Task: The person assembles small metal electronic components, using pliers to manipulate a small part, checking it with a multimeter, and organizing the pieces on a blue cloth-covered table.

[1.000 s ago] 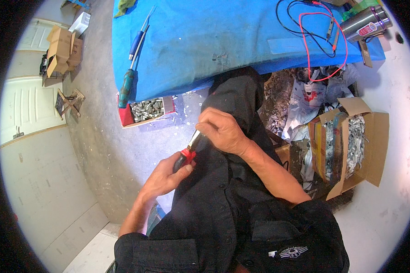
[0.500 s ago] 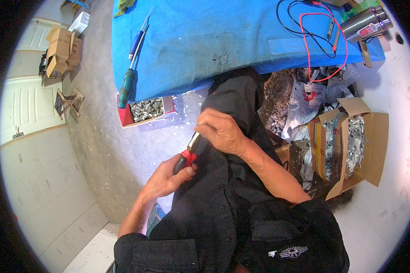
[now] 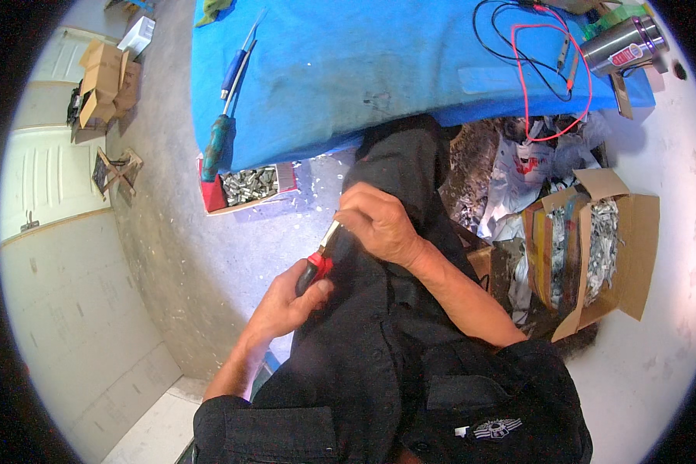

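Note:
My left hand [image 3: 286, 301] is closed around the handles of pliers [image 3: 314, 272] with red and black grips, held above my lap. Their jaws point up toward my right hand [image 3: 383, 223]. The fingers of that hand are closed in a pinch on a small silvery piece [image 3: 331, 232] at the jaws. My fingers hide the far end of the piece, so its full shape cannot be seen. Beyond my hands, on the floor, a shallow red box [image 3: 209, 197] holds many small metal pieces [image 3: 249, 185].
A blue-covered table [image 3: 348, 62] stands ahead, bearing screwdrivers [image 3: 221, 138], red and black test leads [image 3: 523, 93] and a steel flask [image 3: 623, 45]. At the right, an open cardboard box [image 3: 638, 255] holds silvery scraps. A small wooden stool [image 3: 116, 172] is at the left.
My right fingertips have shifted very slightly at the jaws, and a little more of the silvery piece shows. My left hand keeps its grip on the pliers.

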Available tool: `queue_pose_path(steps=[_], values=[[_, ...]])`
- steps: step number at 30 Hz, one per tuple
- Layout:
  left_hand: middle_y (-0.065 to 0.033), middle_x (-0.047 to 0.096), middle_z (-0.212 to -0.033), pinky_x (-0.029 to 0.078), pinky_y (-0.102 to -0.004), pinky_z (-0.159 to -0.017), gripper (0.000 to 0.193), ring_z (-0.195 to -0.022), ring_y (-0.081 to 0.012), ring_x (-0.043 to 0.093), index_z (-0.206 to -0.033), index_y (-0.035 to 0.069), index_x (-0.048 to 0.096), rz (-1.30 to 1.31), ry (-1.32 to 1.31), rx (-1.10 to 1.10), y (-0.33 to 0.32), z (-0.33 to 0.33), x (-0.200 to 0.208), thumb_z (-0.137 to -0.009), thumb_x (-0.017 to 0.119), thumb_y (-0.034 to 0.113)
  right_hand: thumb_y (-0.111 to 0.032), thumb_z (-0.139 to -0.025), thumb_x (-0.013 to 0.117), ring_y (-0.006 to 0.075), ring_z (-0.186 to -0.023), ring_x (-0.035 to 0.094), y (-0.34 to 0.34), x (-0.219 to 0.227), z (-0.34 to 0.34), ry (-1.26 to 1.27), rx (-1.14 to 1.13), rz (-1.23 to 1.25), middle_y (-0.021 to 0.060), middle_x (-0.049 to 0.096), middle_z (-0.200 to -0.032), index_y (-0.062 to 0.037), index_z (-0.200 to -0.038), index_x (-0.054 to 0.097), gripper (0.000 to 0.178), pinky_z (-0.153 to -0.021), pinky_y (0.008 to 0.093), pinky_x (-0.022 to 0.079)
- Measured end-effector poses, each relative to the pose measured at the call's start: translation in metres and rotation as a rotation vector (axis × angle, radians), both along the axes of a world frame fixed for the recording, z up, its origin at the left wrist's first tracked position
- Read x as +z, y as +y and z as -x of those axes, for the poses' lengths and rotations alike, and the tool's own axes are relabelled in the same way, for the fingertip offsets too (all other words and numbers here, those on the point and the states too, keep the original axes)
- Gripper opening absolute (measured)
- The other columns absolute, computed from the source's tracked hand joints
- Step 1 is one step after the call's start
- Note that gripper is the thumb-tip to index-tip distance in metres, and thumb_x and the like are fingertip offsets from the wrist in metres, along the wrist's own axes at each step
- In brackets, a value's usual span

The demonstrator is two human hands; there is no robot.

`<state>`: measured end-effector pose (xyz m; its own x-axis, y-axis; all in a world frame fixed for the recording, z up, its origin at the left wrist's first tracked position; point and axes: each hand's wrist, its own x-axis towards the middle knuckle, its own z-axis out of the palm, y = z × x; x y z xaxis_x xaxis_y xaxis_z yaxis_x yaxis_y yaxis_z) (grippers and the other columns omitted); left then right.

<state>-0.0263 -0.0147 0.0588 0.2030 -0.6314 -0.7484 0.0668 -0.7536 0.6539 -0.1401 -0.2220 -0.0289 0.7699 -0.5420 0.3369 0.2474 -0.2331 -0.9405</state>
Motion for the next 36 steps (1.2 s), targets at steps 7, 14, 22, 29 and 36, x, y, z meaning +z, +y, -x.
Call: queue_pose_path(steps=[7,14,22,29,36], values=[[-0.0066,0.070,-0.114,0.055,-0.0345,-0.091,0.042,-0.102,-0.0166,0.067,-0.133,0.001,0.059,0.056,-0.013,-0.041,0.002,-0.005,0.002,-0.102,0.068,0.027,-0.008,-0.093,0.076,0.0298,-0.078,0.064,-0.002,0.005,0.001,0.047,0.007,-0.019,0.0133,0.063,-0.086,0.0006,-0.091,0.065,0.014,-0.072,0.0374,0.052],[-0.0064,0.072,-0.103,0.055,-0.0338,-0.087,0.040,-0.095,-0.0145,0.067,-0.128,0.000,0.061,0.017,-0.125,-0.140,0.002,-0.006,0.003,-0.102,0.068,0.029,-0.012,-0.094,0.076,0.0323,-0.077,0.064,-0.001,0.005,0.000,0.063,0.010,-0.003,0.0142,0.062,-0.086,-0.0001,-0.091,0.065,0.016,-0.070,0.0390,0.052],[-0.0118,0.072,-0.085,0.055,-0.0371,-0.072,0.028,-0.078,-0.0184,0.068,-0.120,0.001,0.063,0.022,-0.303,-0.162,-0.004,-0.002,0.002,-0.102,0.067,0.022,-0.007,-0.094,0.073,0.0286,-0.077,0.064,-0.004,0.005,0.002,0.097,0.051,-0.022,0.0131,0.063,-0.085,0.0009,-0.091,0.064,0.013,-0.072,0.0364,0.052],[-0.0284,0.070,-0.097,0.055,-0.0471,-0.078,0.027,-0.093,-0.0471,0.070,-0.123,0.002,0.062,0.123,-0.486,-0.157,-0.008,0.005,0.000,-0.097,0.067,0.010,-0.018,-0.100,0.071,0.0207,-0.069,0.061,0.000,0.003,0.001,0.145,0.027,-0.182,0.0103,0.061,-0.076,-0.0002,-0.088,0.062,0.023,-0.065,0.0365,0.049],[-0.0264,0.068,-0.107,0.055,-0.0530,-0.084,0.035,-0.100,-0.0492,0.067,-0.125,0.000,0.058,0.179,-0.760,-0.229,-0.021,-0.001,-0.004,-0.091,0.067,0.003,-0.027,-0.108,0.060,0.0058,-0.072,0.054,-0.008,0.008,-0.003,0.253,0.046,-0.440,-0.0027,0.058,-0.076,-0.0029,-0.089,0.064,0.031,-0.064,0.0262,0.047]])
